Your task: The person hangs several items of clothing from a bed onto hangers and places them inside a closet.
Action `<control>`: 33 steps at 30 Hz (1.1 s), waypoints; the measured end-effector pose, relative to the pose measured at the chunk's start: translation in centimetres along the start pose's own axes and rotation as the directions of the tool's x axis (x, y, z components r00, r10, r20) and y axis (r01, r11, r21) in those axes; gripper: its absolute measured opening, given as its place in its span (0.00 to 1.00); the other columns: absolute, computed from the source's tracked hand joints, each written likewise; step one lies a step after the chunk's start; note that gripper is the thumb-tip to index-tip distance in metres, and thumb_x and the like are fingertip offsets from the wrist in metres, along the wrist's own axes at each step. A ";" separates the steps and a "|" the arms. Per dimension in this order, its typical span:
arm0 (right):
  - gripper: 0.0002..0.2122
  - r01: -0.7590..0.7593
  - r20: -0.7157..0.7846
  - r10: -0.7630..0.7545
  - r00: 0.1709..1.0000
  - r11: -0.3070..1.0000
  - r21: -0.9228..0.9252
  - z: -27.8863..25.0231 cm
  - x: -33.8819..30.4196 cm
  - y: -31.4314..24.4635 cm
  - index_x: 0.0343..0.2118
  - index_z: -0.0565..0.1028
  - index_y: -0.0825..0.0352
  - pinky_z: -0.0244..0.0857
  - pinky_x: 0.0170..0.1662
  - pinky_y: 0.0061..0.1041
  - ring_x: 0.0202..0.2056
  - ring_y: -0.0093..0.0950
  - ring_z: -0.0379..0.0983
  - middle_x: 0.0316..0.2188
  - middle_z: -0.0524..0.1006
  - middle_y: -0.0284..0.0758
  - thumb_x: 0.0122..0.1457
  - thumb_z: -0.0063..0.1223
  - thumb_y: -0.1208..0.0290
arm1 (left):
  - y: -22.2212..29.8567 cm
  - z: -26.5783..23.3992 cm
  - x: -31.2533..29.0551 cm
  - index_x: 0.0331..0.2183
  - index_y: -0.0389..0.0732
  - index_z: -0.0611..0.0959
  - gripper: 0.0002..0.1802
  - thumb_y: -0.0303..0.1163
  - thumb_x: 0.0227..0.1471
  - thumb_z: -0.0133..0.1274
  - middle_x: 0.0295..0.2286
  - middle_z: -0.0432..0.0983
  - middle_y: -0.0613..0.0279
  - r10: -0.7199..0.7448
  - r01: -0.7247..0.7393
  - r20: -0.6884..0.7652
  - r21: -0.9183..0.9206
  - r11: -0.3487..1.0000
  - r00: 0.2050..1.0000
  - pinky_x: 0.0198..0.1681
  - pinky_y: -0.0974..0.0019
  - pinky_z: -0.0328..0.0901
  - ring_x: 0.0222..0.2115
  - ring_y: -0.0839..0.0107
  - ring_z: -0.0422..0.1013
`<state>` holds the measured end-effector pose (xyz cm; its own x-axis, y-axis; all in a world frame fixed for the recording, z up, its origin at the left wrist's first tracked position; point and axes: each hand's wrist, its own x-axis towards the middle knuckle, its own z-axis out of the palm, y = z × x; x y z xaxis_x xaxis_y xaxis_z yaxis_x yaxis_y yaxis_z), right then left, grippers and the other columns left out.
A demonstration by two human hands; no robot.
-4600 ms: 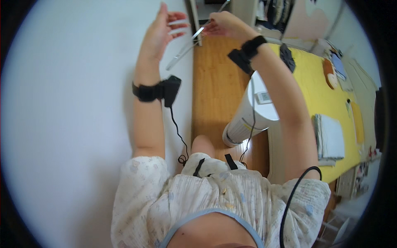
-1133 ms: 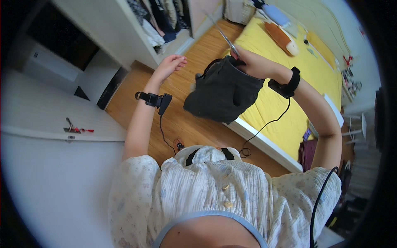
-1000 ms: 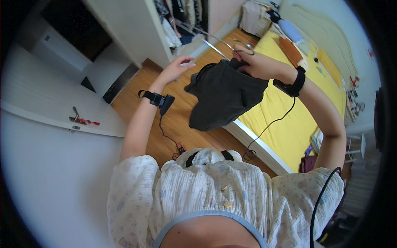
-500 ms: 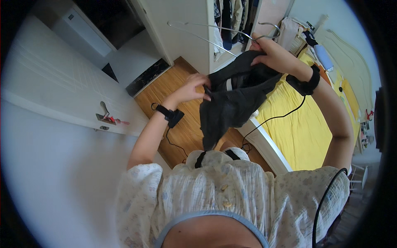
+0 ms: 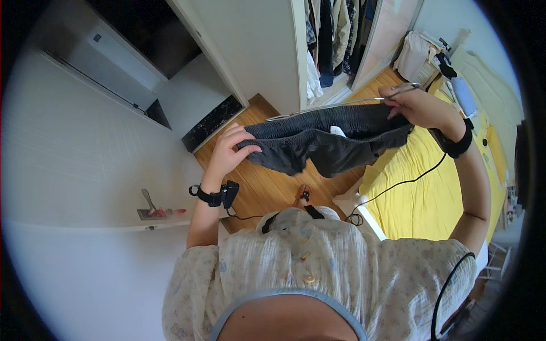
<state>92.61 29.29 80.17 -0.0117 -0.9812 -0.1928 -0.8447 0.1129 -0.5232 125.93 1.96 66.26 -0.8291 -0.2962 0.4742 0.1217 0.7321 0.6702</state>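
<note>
Dark shorts [image 5: 327, 142] are stretched wide by the waistband, held up over the wooden floor [image 5: 273, 187]. Left hand [image 5: 230, 150] pinches the left end; right hand [image 5: 418, 105] clamps the right end together with a wire hanger [image 5: 341, 103]. Wardrobe [image 5: 330, 40] beyond, yellow bed [image 5: 421, 193] right.

Wooden floor [image 5: 267, 187], open white wardrobe [image 5: 267, 62] of hanging clothes [image 5: 330, 34], yellow-covered bed [image 5: 421, 193] at right, daylight.

Matt dark cloth shorts [image 5: 327, 139] (wire hanger [image 5: 341, 103])
</note>
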 end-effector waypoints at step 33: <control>0.08 -0.414 -0.084 0.409 0.908 0.909 -0.048 -9.9 -5.4 12.0 0.29 0.67 0.72 0.62 0.38 0.29 0.34 0.38 0.68 0.31 0.70 0.40 0.50 0.55 0.78 | -5.9 17.7 35.5 0.22 0.36 0.68 0.16 0.30 0.44 0.59 0.32 0.64 0.58 0.525 -0.360 0.189 -0.537 0.763 0.830 0.37 0.69 0.60 0.32 0.65 0.63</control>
<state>77.25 34.37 83.16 -0.4012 -0.8583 -0.3200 -0.7885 0.5014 -0.3561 86.14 -2.01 69.02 -0.7275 0.2545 0.6372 0.6843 0.3360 0.6471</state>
